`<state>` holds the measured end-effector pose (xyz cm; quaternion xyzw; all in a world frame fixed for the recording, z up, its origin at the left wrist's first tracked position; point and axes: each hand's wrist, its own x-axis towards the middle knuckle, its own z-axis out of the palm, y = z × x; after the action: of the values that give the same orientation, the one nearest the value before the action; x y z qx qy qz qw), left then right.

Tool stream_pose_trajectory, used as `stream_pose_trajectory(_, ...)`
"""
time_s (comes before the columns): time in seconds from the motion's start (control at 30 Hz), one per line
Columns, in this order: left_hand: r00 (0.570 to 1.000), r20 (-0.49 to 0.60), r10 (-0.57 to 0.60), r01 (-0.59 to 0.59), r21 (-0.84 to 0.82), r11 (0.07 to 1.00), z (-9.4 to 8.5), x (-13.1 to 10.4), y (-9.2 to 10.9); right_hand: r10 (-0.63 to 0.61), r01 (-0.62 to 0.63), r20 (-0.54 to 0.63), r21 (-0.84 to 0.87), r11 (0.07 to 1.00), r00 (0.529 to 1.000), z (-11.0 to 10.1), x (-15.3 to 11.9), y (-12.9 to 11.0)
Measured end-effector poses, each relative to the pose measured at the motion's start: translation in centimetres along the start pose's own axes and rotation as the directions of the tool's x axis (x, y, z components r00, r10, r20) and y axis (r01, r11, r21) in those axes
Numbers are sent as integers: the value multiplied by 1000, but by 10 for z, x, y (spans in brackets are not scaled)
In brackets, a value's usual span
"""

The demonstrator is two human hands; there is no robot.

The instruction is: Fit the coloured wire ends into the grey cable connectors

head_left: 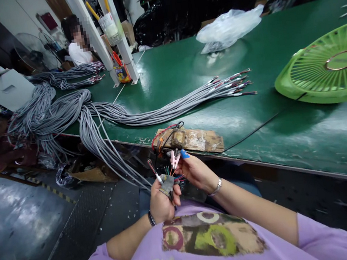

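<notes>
Head view: cable end (158, 177) in left hand (162, 200), right hand (197, 171) near.

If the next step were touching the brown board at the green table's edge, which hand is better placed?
Probably the right hand: in this view it is raised close to the brown board, while the left hand sits lower, farther from it, and is busy holding a cable end.

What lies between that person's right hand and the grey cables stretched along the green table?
In the head view, a wooden board with red and black wires on it lies between the right hand and the grey cables.
</notes>
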<state>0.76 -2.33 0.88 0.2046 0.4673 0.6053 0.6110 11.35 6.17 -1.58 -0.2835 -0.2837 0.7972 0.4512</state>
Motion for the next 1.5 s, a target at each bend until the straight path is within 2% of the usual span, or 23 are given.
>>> stream_pose_trajectory(0.1, 1000, 13, -3, 3, -3, 1000, 3, 2, -1, -112, 108, -26, -116, 987, 993, -2, 1, 4)
stream_pose_trajectory(0.17, 1000, 25, -9, 9, -1, 1000, 5, 2, -1, -74, 73, -12, -94, 993, 997, -1, 3, 5)
stream_pose_trajectory(0.3, 999, 40, -17, 17, -1, 1000, 6, 3, -1, 81, -84, 34, 98, 992, 996, 1, 7, 6)
stream_pose_trajectory(0.43, 999, 32, -29, 28, 3, 1000, 5, 5, -4, 103, -100, -2, 204, 974, 995, 2, 10, 6)
stream_pose_trajectory(0.6, 998, 19, -57, 57, 20, 998, 2, 7, -8, 106, -101, -15, 203, 974, 994, 3, 9, 7)
stream_pose_trajectory(0.77, 998, 16, -59, 58, 46, 997, -1, 2, -6, 116, -121, 38, 162, 979, 992, -2, 5, 4)
stream_pose_trajectory(0.87, 999, 9, -36, 36, 85, 996, -6, -1, -6, 187, -197, 130, 66, 978, 974, -9, -1, -3)
stream_pose_trajectory(1.0, 999, 41, -7, 0, 177, 984, -15, -1, -10, 300, -256, 270, -185, 949, 915, -16, -12, -17)
stream_pose_trajectory(1.17, 997, 80, 5, -22, 213, 977, -17, 1, -14, 300, -195, 244, -374, 906, 922, -11, -19, -33)
stream_pose_trajectory(1.33, 995, 102, -16, -10, 256, 967, -18, 2, -15, 263, -159, 166, -469, 869, 950, -2, -20, -29)
stream_pose_trajectory(1.5, 975, 183, -123, 43, 392, 919, -20, 3, -10, 216, -60, 222, -552, 831, 951, 4, -23, -28)
